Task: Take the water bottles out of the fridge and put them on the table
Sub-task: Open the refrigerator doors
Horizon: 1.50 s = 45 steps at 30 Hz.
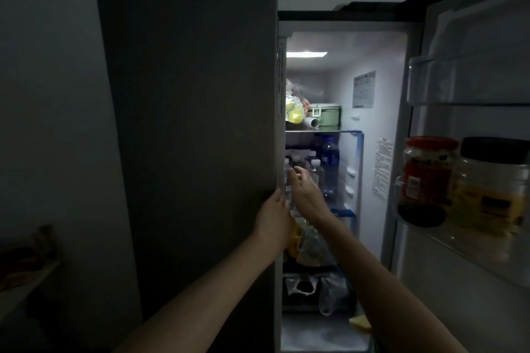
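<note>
The fridge's right side stands open and lit, in a dark room. On its middle shelf stand several clear water bottles (314,170) with white caps, and a taller blue-labelled bottle (329,157) behind them. My right hand (304,189) reaches into that shelf with fingers spread, just in front of the bottles, holding nothing. My left hand (274,221) rests on the edge of the closed left fridge door (186,123), fingers along its rim; whether they curl round it is hidden.
The open right door (473,80) holds a red-lidded jar (427,178) and a black-lidded jar (493,186) on its rack. The upper shelf carries a green box (328,114) and bagged fruit. Lower shelves hold plastic bags. A dim table edge (25,289) lies far left.
</note>
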### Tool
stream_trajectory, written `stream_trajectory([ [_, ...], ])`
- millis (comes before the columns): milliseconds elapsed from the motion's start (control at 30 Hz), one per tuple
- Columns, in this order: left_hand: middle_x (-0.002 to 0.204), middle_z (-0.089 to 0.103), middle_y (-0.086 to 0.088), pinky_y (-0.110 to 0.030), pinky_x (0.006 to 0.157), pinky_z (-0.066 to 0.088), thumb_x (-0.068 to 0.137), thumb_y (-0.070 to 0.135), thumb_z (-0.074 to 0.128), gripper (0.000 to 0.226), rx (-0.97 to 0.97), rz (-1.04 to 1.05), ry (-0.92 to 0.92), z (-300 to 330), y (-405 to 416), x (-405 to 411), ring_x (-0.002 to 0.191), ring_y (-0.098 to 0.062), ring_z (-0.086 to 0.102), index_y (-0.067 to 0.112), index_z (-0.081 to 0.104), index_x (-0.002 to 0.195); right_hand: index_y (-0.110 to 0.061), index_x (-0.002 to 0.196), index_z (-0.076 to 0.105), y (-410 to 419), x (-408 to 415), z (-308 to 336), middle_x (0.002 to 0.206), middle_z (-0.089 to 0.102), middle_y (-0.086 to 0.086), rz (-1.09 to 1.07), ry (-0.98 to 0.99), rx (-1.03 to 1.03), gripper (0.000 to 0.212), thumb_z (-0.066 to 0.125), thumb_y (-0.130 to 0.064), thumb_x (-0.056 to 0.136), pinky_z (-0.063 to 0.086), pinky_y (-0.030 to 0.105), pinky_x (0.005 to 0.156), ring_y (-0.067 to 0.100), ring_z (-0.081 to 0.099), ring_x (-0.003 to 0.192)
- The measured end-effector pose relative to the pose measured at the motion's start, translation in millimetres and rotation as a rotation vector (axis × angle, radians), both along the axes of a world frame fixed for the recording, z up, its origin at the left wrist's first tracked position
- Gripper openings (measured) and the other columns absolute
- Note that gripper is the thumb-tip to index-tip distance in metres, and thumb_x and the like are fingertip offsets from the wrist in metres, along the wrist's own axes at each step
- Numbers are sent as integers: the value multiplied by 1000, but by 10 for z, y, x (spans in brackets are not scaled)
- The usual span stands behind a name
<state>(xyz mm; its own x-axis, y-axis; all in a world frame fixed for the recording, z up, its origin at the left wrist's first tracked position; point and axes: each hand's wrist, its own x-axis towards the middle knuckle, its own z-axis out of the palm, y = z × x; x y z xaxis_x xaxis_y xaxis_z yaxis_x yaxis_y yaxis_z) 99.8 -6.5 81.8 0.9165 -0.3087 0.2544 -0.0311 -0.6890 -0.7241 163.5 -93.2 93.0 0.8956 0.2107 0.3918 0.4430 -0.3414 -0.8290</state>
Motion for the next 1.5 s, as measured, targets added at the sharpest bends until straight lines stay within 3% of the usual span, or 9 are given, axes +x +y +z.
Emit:
stream_trajectory([
  [100,146,45,-19,-46,118,24,98,26,48,43,-27,-7,-28,73,24,90,139,-30,37,6,48,136,-15,142,40,183,242,102,128,58,15,127,143,195,70,26,-66,96,47,50,103,25,59,113],
  [200,144,48,-18,-45,118,24,99,29,47,42,16,-21,-32,138,54,126,137,-29,40,6,51,134,-14,145,43,256,428,179,137,56,14,234,241,327,72,29,-66,97,42,48,110,27,54,125],
  [333,141,51,-16,-47,117,21,97,32,53,44,102,-30,-32,123,78,139,136,-30,40,7,53,133,-8,141,45,350,609,190,136,56,14,238,372,487,80,35,-71,92,39,49,113,29,54,125],
  [633,147,48,-14,-46,121,14,93,32,59,48,181,4,-60,-22,193,49,142,-30,35,7,53,133,-18,96,70,517,599,74,95,76,7,200,234,478,85,38,-93,71,57,51,90,27,71,94],
  [933,152,39,-19,-46,121,11,97,33,50,52,172,-117,-138,-46,222,-110,145,-32,29,5,44,141,-13,98,68,456,636,147,104,71,21,242,294,458,100,35,-100,60,53,56,94,38,68,100],
  [1100,150,42,-18,-47,120,13,95,34,55,51,117,-144,-128,-143,319,-193,144,-32,33,7,49,138,-16,98,66,439,487,213,103,70,15,304,254,454,83,29,-87,76,53,50,95,31,68,100],
  [1233,150,42,-19,-47,119,17,91,34,62,54,142,-125,-98,-169,365,-262,143,-33,35,8,50,137,-8,100,67,474,522,239,97,70,14,298,260,460,87,25,-83,82,56,42,87,30,68,95],
  [1367,138,56,-17,-46,116,28,84,34,71,49,134,-140,-48,-132,297,-396,133,-30,48,8,61,125,-17,132,56,543,561,219,127,62,13,358,330,480,94,25,-88,80,45,54,104,29,60,115],
  [1500,117,66,-13,-44,103,42,86,37,66,33,69,-215,-65,44,183,-494,113,-28,57,11,67,108,-15,124,56,495,401,262,119,60,9,344,278,457,69,20,-68,97,45,47,103,26,57,113],
])
